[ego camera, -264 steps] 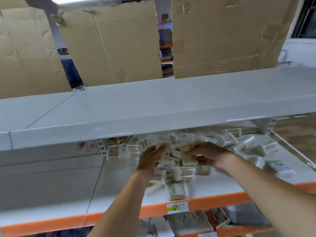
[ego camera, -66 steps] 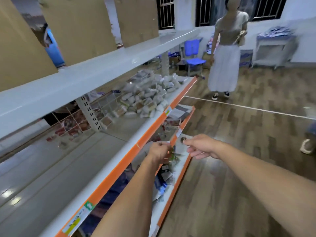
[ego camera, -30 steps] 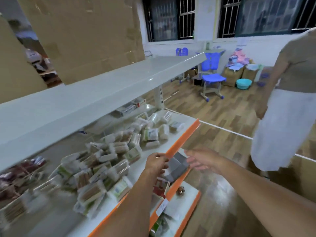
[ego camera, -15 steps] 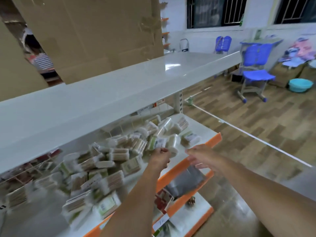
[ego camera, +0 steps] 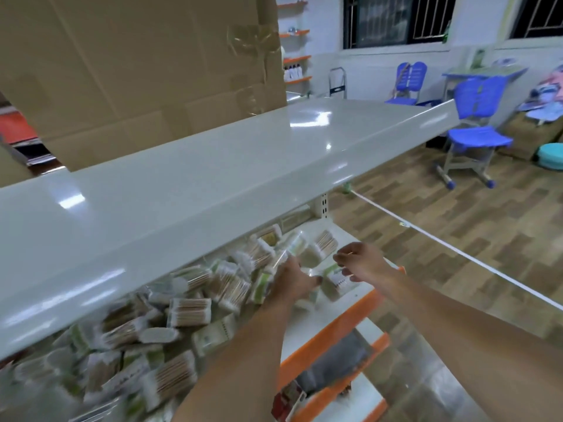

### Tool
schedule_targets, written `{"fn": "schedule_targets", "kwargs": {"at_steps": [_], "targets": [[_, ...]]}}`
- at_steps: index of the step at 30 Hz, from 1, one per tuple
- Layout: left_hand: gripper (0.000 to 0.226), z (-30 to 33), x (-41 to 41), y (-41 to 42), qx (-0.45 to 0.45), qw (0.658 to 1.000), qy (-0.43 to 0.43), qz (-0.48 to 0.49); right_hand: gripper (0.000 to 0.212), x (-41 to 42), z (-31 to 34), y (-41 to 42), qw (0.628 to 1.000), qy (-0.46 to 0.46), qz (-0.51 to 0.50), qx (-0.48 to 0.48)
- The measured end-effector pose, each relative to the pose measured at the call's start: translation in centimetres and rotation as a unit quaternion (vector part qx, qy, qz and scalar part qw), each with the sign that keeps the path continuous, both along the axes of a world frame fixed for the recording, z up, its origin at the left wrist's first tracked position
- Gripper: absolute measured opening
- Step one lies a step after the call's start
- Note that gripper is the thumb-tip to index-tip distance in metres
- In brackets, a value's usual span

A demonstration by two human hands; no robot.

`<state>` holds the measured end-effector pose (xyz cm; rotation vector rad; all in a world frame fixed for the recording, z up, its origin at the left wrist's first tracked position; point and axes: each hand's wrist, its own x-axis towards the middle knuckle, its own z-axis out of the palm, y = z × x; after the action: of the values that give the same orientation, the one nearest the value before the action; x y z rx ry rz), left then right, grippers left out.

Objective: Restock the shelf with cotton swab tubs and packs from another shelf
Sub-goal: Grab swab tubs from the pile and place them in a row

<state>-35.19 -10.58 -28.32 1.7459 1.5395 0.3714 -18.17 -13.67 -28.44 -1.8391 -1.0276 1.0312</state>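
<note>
A loose heap of cotton swab tubs and packs (ego camera: 189, 312) covers the middle shelf (ego camera: 307, 327), under the bare white top shelf (ego camera: 213, 181). My left hand (ego camera: 292, 283) lies on the heap's right end, fingers stretched forward among the packs and thumb out to the right. My right hand (ego camera: 362, 263) is just right of it, fingers spread and loosely bent over a labelled pack (ego camera: 336, 281) near the shelf's orange front edge. Neither hand plainly grips a pack.
Cardboard sheets (ego camera: 146, 71) stand behind the top shelf. Lower orange-edged shelves (ego camera: 341, 388) hold other goods. Wood floor with a white line (ego camera: 457, 254) lies to the right, with blue chairs (ego camera: 475, 138) and a desk further back.
Both hands have moved from the shelf's orange front edge up into the right end of the swab heap. The view has swung right and closer to the shelf.
</note>
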Motion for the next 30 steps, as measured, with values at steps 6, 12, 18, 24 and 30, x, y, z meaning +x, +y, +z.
{"fn": "schedule_targets", "kwargs": {"at_steps": [6, 12, 18, 24, 30], "targets": [[0.103, -1.7, 1.5, 0.9, 0.044, 0.973, 0.219, -0.054, 0.019, 1.1, -0.6, 3.3, 0.997, -0.078, 0.006, 0.021], [0.091, -1.9, 2.8, 1.4, 0.054, 0.944, 0.315, -0.077, 0.048, 2.3, -1.1, 5.5, 0.976, -0.188, 0.106, 0.028], [0.025, -0.6, 1.5, 2.9, -0.04, 0.996, 0.011, 0.078, 0.068, 2.4, -0.6, 8.6, 0.951, -0.259, 0.167, 0.02], [0.028, 1.7, -1.0, 2.2, -0.173, 0.905, -0.288, 0.262, 0.085, 1.8, -1.8, 10.4, 0.87, -0.386, 0.307, -0.023], [0.042, 1.9, -3.6, -0.1, -0.188, 0.825, -0.453, 0.281, 0.062, 1.9, -3.0, 11.6, 0.773, -0.532, 0.346, 0.032]]}}
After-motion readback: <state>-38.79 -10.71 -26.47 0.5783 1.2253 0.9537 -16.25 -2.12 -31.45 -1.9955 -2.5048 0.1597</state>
